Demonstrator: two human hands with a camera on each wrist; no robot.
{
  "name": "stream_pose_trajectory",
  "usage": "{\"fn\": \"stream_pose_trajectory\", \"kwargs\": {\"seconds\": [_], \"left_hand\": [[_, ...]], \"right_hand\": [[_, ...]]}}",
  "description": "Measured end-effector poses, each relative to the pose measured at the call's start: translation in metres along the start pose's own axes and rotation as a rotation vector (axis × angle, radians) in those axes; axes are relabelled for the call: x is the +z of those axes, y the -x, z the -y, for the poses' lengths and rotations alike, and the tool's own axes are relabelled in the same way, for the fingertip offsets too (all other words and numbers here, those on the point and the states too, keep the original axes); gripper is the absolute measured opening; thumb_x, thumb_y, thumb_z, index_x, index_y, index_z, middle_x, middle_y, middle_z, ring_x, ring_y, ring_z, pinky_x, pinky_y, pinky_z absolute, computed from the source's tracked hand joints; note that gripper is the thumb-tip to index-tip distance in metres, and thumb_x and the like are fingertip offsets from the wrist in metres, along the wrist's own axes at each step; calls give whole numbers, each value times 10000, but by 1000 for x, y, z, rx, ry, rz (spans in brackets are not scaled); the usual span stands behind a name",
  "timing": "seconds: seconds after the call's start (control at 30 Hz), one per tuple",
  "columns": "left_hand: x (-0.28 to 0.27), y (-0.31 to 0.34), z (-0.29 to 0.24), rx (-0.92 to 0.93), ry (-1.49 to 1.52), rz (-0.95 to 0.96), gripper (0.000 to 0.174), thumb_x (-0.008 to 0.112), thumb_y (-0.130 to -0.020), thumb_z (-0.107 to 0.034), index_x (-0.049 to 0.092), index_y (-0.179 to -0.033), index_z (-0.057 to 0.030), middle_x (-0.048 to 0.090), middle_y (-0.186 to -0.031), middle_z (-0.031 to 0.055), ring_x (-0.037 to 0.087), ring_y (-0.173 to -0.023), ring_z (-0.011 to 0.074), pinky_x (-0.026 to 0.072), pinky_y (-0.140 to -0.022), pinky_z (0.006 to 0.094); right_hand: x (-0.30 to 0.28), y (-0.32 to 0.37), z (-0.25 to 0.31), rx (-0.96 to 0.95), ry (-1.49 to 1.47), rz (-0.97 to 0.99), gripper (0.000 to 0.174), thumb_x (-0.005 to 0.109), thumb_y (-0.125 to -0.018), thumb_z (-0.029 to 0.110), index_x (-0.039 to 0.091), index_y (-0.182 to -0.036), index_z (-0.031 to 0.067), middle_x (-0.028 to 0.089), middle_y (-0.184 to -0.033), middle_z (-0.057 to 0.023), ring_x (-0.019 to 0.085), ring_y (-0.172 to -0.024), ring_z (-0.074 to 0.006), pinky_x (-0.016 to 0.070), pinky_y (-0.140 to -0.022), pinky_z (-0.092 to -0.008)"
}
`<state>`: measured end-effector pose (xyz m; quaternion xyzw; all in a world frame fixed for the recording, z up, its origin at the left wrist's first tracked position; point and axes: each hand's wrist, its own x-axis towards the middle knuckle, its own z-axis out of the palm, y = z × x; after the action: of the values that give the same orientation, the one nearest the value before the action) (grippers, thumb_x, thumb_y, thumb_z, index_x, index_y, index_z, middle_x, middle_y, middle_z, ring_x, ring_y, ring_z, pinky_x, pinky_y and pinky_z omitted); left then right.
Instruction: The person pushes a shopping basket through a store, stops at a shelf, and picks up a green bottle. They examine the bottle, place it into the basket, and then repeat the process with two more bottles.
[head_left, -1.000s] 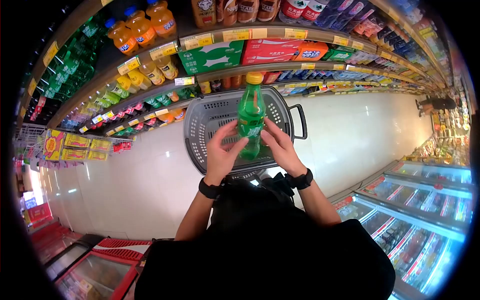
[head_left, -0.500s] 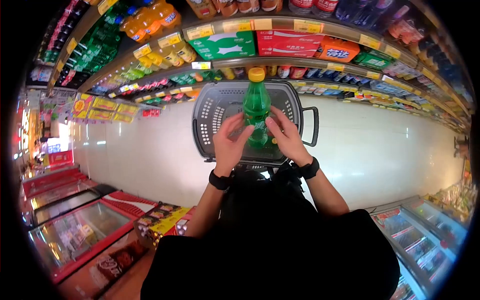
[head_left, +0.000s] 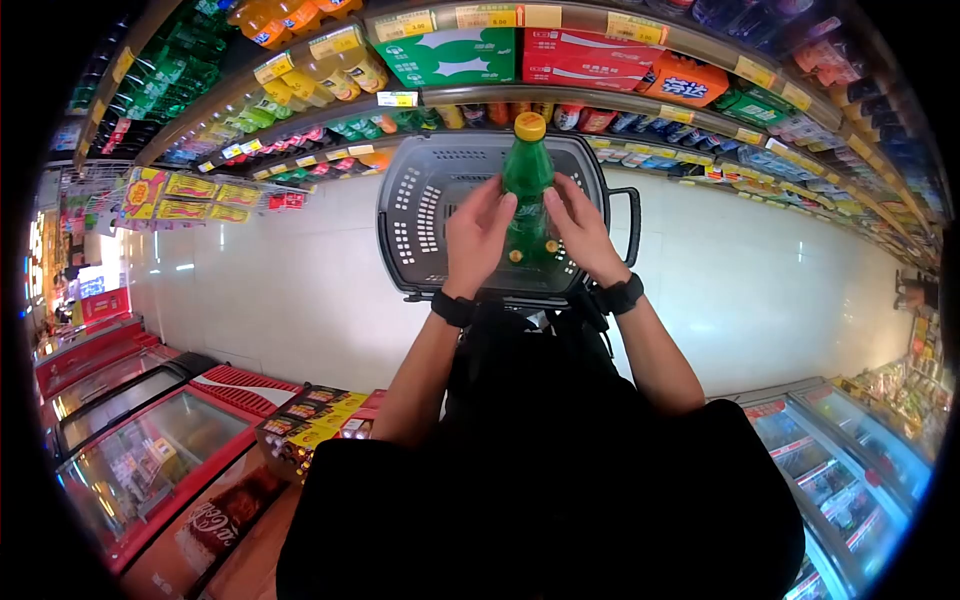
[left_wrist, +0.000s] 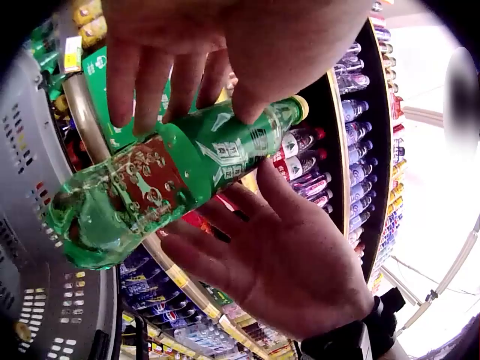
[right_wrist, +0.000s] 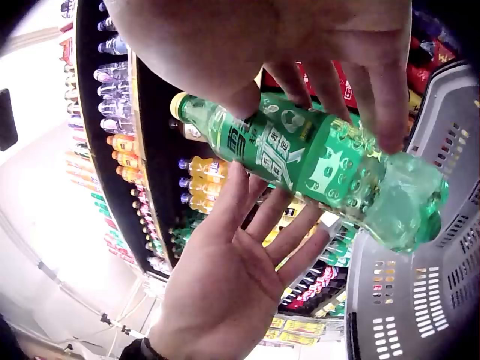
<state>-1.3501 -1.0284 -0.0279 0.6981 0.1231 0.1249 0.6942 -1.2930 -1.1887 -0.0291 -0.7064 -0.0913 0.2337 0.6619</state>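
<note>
Holding green bottle [head_left: 527, 185] upright between left hand [head_left: 478, 238] and right hand [head_left: 585, 232], fingers straight against its sides; upper middle of frame, over grey basket [head_left: 405, 215]; seemingly not yet set down inside.

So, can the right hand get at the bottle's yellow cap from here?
Probably yes: the yellow cap stands uncovered atop the green Sprite bottle, and the right hand presses the bottle just below it, with nothing between.

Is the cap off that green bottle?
No, the head view shows the yellow cap seated on the neck of the green bottle, which is held between the left hand and right hand.
</note>
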Motion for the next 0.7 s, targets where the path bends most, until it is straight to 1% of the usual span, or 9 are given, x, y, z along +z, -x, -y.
{"fn": "stream_pose_trajectory", "kwargs": {"seconds": [0.1,0.2,0.33,0.43,0.47,0.53,0.57,0.63,0.7], "left_hand": [[-3,-10,13,-10,-17,22,402,639,-956,-145,545,-1285,66,661,-1207,170,643,-1094,184,500,-925,293],[-9,-20,24,-24,-56,67,401,632,-964,-180,549,-1283,48,668,-1196,167,650,-1091,189,501,-916,291],[-18,-28,32,-102,-113,126,415,622,-972,-232,552,-1284,32,670,-1195,168,647,-1109,196,503,-907,293],[-22,-39,41,-164,-169,138,427,600,-984,-300,568,-1274,12,684,-1157,138,663,-1043,172,518,-853,281],[-22,-41,45,-210,-121,135,428,594,-987,-316,573,-1270,5,687,-1136,124,663,-1013,161,519,-833,275],[-22,-48,48,-303,-28,127,432,580,-992,-347,583,-1263,-9,694,-1094,96,664,-953,139,523,-792,265],[-23,-53,51,-325,-23,150,442,564,-1001,-350,562,-1295,-19,665,-1134,89,635,-1008,143,525,-813,286],[-25,-58,59,-380,-14,194,466,532,-1017,-357,518,-1358,-40,605,-1214,76,576,-1119,152,531,-857,328],[-24,-61,64,-409,10,185,467,532,-1016,-364,520,-1355,-42,599,-1222,71,568,-1131,154,532,-862,334]], "right_hand": [[3,-7,-9,-83,127,-72,487,505,-1010,354,469,-1371,28,605,-1275,-205,615,-1150,-292,488,-929,-365],[8,-16,-22,-96,186,-119,493,504,-1007,361,472,-1368,25,599,-1279,-214,601,-1169,-327,461,-975,-375],[11,-25,-34,-23,149,-115,497,518,-1001,353,471,-1368,22,600,-1273,-215,593,-1181,-325,452,-987,-379],[14,-31,-44,-25,131,-107,505,526,-998,346,460,-1377,19,601,-1270,-215,596,-1178,-313,450,-988,-375],[12,-33,-48,-27,142,-82,520,534,-997,346,443,-1392,19,593,-1278,-221,586,-1190,-310,445,-995,-375],[14,-40,-61,-31,133,-101,527,532,-999,352,436,-1399,22,582,-1291,-227,574,-1207,-314,440,-1001,-374],[15,-44,-69,-36,129,-109,530,531,-1000,355,433,-1402,23,576,-1297,-230,568,-1215,-315,438,-1003,-373],[19,-46,-65,38,118,-123,553,509,-1009,386,421,-1414,19,557,-1325,-237,551,-1238,-318,430,-1013,-374],[20,-55,-72,89,91,-134,570,494,-1013,405,412,-1419,12,553,-1334,-237,546,-1245,-314,422,-1021,-370]]}}
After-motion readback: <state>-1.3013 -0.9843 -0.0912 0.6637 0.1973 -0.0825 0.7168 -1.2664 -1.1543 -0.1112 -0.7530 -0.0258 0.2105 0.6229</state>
